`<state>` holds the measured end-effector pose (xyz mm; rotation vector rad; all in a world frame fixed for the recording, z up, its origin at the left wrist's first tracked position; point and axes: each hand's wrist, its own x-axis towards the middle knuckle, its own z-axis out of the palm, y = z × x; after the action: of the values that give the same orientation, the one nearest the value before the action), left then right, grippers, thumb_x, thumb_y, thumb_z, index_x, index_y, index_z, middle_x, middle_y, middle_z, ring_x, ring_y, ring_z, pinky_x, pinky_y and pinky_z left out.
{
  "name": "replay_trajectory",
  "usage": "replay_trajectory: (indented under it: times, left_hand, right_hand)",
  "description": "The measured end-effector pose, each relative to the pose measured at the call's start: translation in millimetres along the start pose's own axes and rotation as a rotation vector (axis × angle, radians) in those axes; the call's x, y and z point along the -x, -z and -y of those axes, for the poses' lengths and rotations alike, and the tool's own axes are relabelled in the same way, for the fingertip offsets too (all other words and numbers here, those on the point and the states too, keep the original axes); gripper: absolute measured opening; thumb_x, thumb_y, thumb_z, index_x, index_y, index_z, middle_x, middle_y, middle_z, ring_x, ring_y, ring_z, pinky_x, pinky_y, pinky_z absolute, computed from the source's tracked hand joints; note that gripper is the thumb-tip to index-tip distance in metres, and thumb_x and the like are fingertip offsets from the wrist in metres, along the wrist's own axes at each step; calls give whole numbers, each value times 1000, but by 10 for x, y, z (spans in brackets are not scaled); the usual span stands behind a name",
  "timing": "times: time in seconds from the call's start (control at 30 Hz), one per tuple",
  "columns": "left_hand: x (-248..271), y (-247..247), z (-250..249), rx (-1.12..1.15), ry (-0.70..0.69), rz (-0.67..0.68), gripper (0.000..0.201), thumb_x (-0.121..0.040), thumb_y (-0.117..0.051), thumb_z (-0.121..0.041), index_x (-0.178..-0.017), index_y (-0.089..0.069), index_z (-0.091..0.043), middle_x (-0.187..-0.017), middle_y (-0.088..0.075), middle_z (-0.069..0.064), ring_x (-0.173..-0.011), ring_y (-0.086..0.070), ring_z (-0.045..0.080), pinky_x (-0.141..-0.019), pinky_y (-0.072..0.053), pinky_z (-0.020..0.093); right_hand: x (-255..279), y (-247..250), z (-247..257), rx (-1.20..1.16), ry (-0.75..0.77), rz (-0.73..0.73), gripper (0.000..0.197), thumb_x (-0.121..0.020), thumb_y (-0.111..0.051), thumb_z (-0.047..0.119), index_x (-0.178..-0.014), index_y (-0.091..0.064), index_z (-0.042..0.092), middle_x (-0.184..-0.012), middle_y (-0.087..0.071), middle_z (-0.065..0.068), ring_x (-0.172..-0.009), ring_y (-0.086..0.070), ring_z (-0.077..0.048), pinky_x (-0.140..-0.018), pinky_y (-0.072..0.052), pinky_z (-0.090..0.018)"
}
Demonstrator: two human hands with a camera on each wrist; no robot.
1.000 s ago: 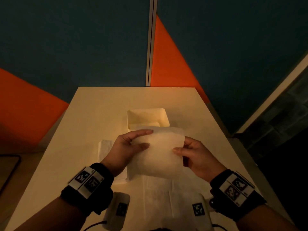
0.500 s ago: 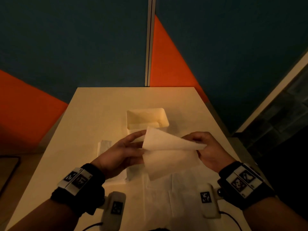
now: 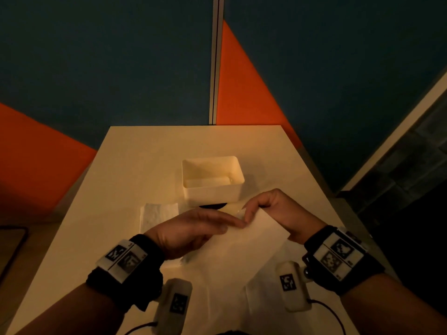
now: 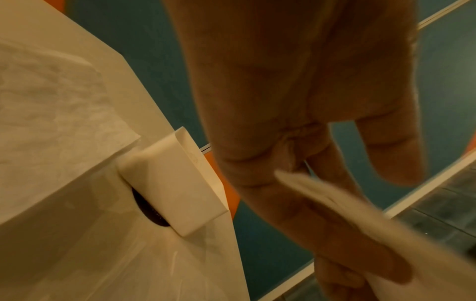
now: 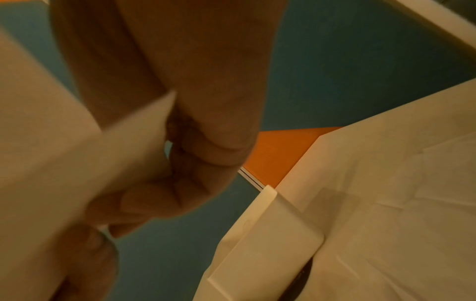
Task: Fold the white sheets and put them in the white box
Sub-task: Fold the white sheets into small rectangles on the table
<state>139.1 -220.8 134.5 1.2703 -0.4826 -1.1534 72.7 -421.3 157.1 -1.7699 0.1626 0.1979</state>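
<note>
Both hands hold one white sheet, folded over, above the table and just in front of the white box. My left hand reaches in from the left, and its thumb and long fingers pinch the sheet's upper corner. My right hand has curled fingers and pinches that corner from the right, fingertips against the left hand's. The left wrist view shows the sheet between the fingers, with the box behind. In the right wrist view the sheet is pinched by my right hand.
The open box holds nothing that I can see. A folded sheet lies left of the box. Several flat sheets lie on the beige table under my hands. A dark round patch shows at the box's front foot.
The right hand has carried its edge of the sheet over to the left hand, folding the sheet. The hands now meet at one corner, lower and nearer the table.
</note>
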Motion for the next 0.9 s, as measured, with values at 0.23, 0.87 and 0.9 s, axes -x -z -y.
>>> replay_trajectory:
  times: [0.23,0.87,0.9]
  left_hand:
    - [112,222,138,-34,-69,-443,27,-82,-64,-6,-107,-72,-16,-113,-69,8,-101,-63,39,-85,-49,60]
    - [454,765,657,-583,147,-1023,46,-80,-69,-6,-123,-60,-20,-111,-62,13,-86,-60,28,-83,-50,39]
    - [454,771,664,-592,148,-1028,47,-80,-69,-6,-123,-60,-20,-112,-62,12,-86,-60,27,-83,-49,38]
  right_hand:
    - [-36,421,-433,-206,-172,-448,22,-88,-56,-1,-102,-64,13,-93,-66,-9,-80,-62,-20,-69,-48,-30]
    - [250,816,-1733,536,-818,-642,69,-71,-81,31,-125,-52,-2,-126,-57,-20,-114,-55,-37,-93,-46,-41]
    - [249,819,-1734,539,-836,-646,72,-70,-82,32,-126,-51,-2,-127,-56,-21,-114,-55,-37,-93,-46,-41]
